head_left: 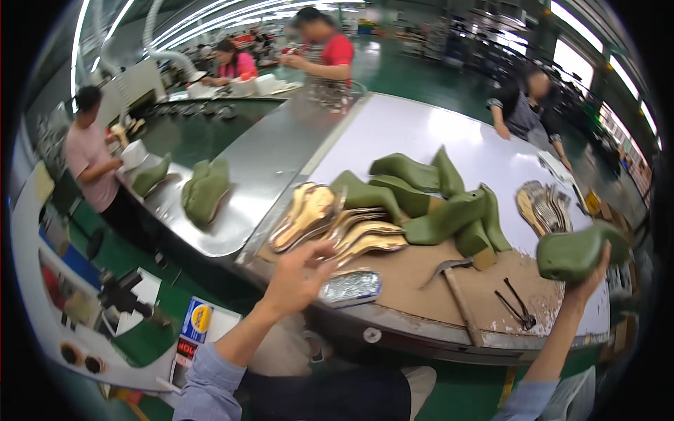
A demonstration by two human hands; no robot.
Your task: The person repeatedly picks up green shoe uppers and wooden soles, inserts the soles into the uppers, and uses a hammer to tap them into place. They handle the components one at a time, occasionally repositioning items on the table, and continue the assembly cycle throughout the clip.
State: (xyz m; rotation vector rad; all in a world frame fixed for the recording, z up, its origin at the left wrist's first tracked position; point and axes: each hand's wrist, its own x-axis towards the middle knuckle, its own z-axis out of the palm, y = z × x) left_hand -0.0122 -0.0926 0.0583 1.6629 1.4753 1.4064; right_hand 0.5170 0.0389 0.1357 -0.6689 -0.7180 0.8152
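Note:
At the right, my right hand (588,283) is closed round a green shoe last (570,254), lifted above the table's right side. My left hand (298,277) is over the near table edge with its fingers apart, beside a pile of shiny tan insoles (368,238); no thing shows in it. More insoles (307,214) lie stacked just behind it. Close to its fingertips sits a shallow tray (351,287) with silvery contents. Several green shoe lasts (449,216) are heaped in the middle of the table, beyond the insoles.
A hammer (460,305) and black pincers (517,306) lie on the brown board (400,298). Grey and tan insoles (544,207) are stacked at the right. More lasts (206,193) rest on the metal side table (242,182). A person (526,112) stands across the white tabletop; others work behind and left.

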